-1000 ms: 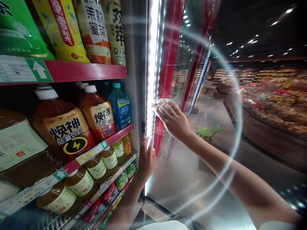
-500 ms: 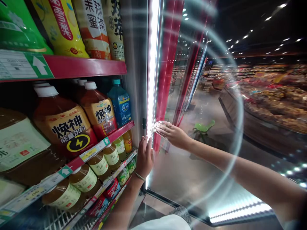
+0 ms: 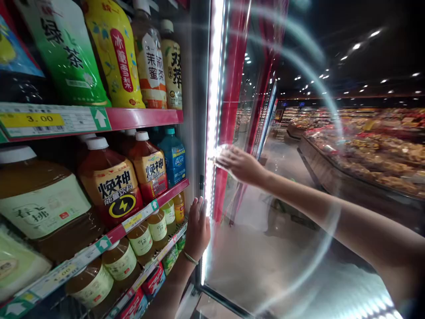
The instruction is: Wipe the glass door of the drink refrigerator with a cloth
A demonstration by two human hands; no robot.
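My right hand (image 3: pixel 234 163) reaches across to the lit edge of a glass door. Its fingers press a thin pale cloth (image 3: pixel 222 153) against the bright light strip (image 3: pixel 211 115); the hand is slightly blurred and partly hides the cloth. Lower down, my left hand (image 3: pixel 198 230) rests upright with fingers stretched out, holding nothing, against the cooler's side frame beside the strip. Near it on the left are shelves of drinks, with a blue bottle (image 3: pixel 174 157) and a red-and-orange labelled bottle (image 3: pixel 150 166) closest.
The upper red shelf edge (image 3: pixel 146 116) carries a green tea bottle (image 3: pixel 71 57) and a yellow bottle (image 3: pixel 116 57). Brown drink bottles (image 3: pixel 43 199) fill the lower shelves. Beyond the glass are a grey floor (image 3: pixel 245 257) and a long produce display (image 3: pixel 372 150).
My right hand has moved up along the light strip with the cloth, away from my left hand. My left hand stays by the frame. The view has tilted up, showing more of the upper shelf.
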